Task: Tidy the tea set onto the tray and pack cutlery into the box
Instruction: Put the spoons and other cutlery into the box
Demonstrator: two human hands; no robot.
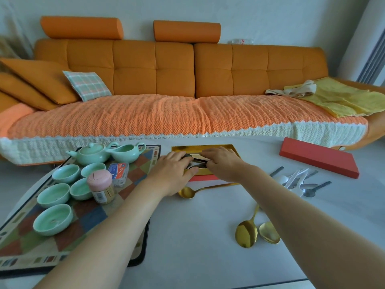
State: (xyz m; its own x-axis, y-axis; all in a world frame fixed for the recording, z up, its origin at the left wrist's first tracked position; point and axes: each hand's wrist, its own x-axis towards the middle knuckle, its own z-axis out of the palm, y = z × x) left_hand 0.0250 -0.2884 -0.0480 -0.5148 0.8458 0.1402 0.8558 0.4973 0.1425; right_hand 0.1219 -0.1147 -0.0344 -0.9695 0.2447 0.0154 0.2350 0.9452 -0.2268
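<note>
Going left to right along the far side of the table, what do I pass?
green teapot → green pitcher → gold box → red lid

Bench: left hand and right hand on dark cutlery inside gold-lined box. Patterned tray carries green teapot, pitcher, five cups. Gold spoons and red lid lie loose.

Open table between tray and gold spoons, silver cutlery heaped right, red lid beyond
</note>
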